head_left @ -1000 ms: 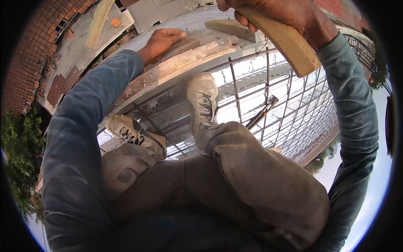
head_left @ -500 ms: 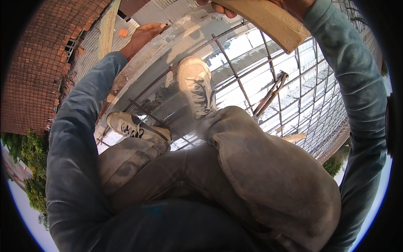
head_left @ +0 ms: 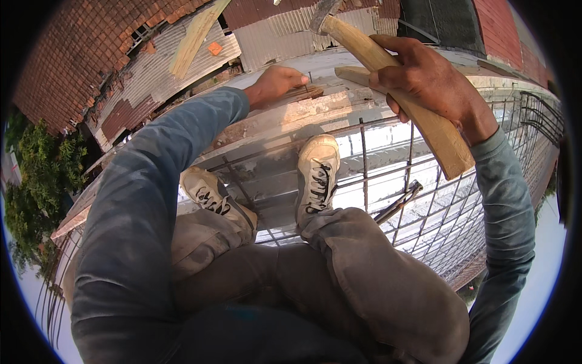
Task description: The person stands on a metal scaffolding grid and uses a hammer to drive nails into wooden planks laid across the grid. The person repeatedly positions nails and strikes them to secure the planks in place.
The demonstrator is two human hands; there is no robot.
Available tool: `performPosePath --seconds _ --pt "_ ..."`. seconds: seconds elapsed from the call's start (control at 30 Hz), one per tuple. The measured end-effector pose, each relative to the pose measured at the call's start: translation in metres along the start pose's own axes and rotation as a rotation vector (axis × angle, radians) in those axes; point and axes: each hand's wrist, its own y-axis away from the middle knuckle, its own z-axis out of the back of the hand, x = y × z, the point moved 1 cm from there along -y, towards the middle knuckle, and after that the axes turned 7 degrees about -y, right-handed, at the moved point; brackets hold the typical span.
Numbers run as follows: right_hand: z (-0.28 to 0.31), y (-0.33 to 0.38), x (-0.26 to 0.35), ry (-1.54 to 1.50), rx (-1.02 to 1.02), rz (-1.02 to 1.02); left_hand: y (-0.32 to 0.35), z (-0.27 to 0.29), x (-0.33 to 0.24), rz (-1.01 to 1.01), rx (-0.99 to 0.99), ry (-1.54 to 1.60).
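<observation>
My right hand (head_left: 424,82) is wrapped round the thick wooden handle of a hammer (head_left: 439,136). Its dark metal head points up and away, over the far edge. A short wood piece (head_left: 354,75) shows behind the handle; whether my fingers touch it, I cannot tell. At the outer edge of the formwork, my left hand (head_left: 276,87) has its fingers drawn together. Its fingertips are at a thin upright nail (head_left: 310,77), which stands over a weathered wood piece (head_left: 297,95) on the edge board (head_left: 303,112).
My shoes (head_left: 318,176) stand by a steel bar grid (head_left: 365,158) over shiny sheeting. A bent bar tool (head_left: 397,203) lies on the grid at right. Beyond the edge, lower down, are corrugated roofing (head_left: 148,82), a tiled roof (head_left: 79,54) and a loose plank (head_left: 197,39).
The view has tipped up, bringing the hammer's head into sight. My left hand now appears farther right, with its fingertips at the nail. My right hand still holds the hammer.
</observation>
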Motion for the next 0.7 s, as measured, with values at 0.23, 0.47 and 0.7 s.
performPosePath --seconds 0.23,0.47,0.7 --pt "-0.001 -0.026 -0.005 -0.085 0.105 -0.154 0.004 -0.007 -0.012 0.003 -0.016 0.082" --pt "-0.006 -0.040 0.014 -0.047 0.147 -0.207 0.004 -0.013 -0.013 0.016 -0.061 0.139" --pt "-0.010 -0.048 0.015 -0.049 0.117 -0.201 -0.001 -0.019 -0.010 -0.020 -0.132 0.085"
